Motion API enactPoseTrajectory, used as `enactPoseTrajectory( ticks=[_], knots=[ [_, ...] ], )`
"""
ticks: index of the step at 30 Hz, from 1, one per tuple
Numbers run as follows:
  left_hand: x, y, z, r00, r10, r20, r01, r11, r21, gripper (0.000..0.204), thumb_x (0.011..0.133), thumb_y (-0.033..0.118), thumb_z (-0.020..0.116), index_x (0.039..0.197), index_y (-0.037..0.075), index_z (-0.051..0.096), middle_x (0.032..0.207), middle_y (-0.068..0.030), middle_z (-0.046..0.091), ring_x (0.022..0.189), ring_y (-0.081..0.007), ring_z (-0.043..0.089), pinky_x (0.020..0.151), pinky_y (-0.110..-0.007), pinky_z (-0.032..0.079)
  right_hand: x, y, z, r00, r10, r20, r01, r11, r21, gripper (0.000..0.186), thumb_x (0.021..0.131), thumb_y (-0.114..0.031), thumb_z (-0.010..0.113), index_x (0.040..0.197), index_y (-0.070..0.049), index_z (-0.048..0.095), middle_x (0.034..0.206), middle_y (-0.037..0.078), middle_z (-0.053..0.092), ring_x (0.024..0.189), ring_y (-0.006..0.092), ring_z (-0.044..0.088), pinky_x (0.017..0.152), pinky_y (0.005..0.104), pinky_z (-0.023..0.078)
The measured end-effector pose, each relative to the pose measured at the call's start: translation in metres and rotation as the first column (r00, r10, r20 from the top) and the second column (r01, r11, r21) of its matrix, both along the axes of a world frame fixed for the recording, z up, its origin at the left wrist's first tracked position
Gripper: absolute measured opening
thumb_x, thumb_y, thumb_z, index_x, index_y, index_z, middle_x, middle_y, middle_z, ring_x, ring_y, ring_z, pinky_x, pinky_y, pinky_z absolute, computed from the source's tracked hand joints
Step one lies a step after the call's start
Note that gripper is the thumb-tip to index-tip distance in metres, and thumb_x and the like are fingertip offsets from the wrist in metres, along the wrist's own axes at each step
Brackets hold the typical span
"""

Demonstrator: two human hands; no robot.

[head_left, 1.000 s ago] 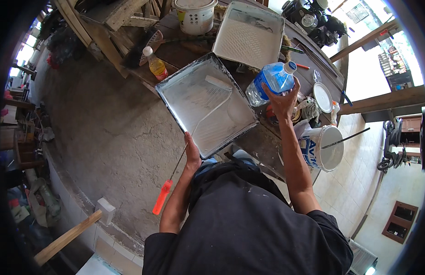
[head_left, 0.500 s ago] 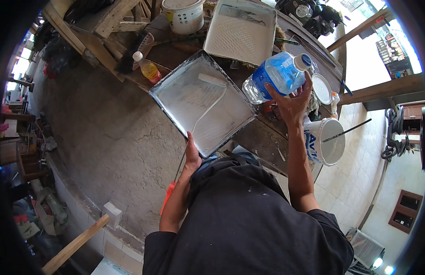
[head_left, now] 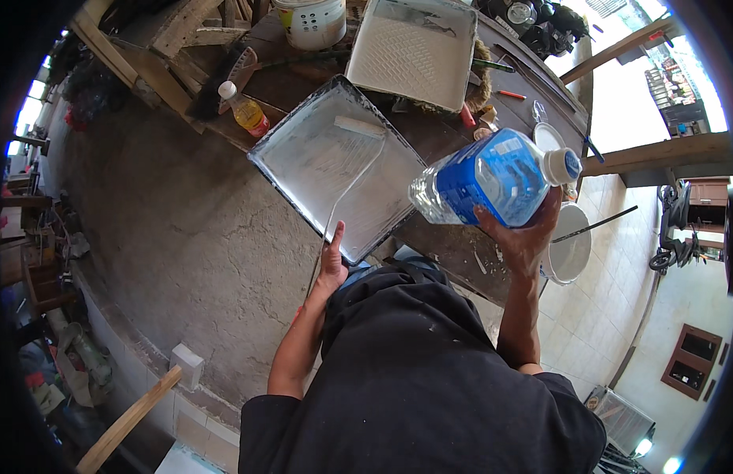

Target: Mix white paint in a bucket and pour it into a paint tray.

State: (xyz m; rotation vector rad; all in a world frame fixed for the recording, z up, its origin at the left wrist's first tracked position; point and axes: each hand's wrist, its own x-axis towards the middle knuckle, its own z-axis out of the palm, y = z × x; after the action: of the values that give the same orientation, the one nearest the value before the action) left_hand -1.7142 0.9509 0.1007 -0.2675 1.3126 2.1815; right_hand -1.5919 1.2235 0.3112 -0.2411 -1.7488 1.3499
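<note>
My left hand point(head_left: 331, 270) is closed on the near corner of a paint tray point(head_left: 299, 186), its thumb over the rim. Whitish paint residue coats the tray's inside. A paint roller point(head_left: 360, 127) lies in it, its thin wire running down toward my left thumb; whether that hand also grips the roller's handle is hidden. My right hand point(head_left: 526, 241) is wrapped around a large clear plastic bottle point(head_left: 493, 178) with a blue label and a cap on. The bottle is tilted, its cap end to the right and its base beside the tray's right edge.
Behind on the wooden table point(head_left: 437, 237) sits a second paint tray point(head_left: 414, 59) with whitish paint. A white tub point(head_left: 312, 24) and a small yellow-orange bottle point(head_left: 246, 110) stand at the table's left. A white bucket point(head_left: 570, 249) with a stick in it is at the right.
My right hand has moved right with the bottle, which looks larger now and lies flatter in view. The tray has shifted slightly left in the picture, still in my left hand.
</note>
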Motion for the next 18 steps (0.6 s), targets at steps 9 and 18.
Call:
enactPoseTrajectory(
  ticks=[9,18],
  knots=[
    [0.018,-0.012,0.022,0.964,-0.134,0.228,0.181,0.963,-0.202,0.053,0.082,0.03,0.07,0.116,-0.005,0.05,0.109,-0.0141,0.059,0.098,-0.0253,0.059,0.09,-0.04,0.047,0.031,0.004,-0.016,0.986,0.024,0.163,-0.029,0.999,0.027,0.1,0.051,-0.03,0.088,0.13,-0.003,0.032,0.116,0.012,0.052,0.105,0.0241,0.057,0.089,0.0371,0.05],
    [0.031,-0.03,0.065,0.781,-0.617,0.1,0.464,0.466,-0.753,0.051,0.091,0.044,0.051,0.095,-0.006,0.061,0.088,-0.0137,0.065,0.077,-0.0226,0.062,0.076,-0.035,0.049,0.046,0.012,-0.017,0.99,0.123,0.063,-0.129,0.987,0.098,0.106,0.05,-0.033,0.087,0.134,-0.002,0.03,0.123,0.015,0.048,0.11,0.0268,0.054,0.092,0.0391,0.049]
  ],
)
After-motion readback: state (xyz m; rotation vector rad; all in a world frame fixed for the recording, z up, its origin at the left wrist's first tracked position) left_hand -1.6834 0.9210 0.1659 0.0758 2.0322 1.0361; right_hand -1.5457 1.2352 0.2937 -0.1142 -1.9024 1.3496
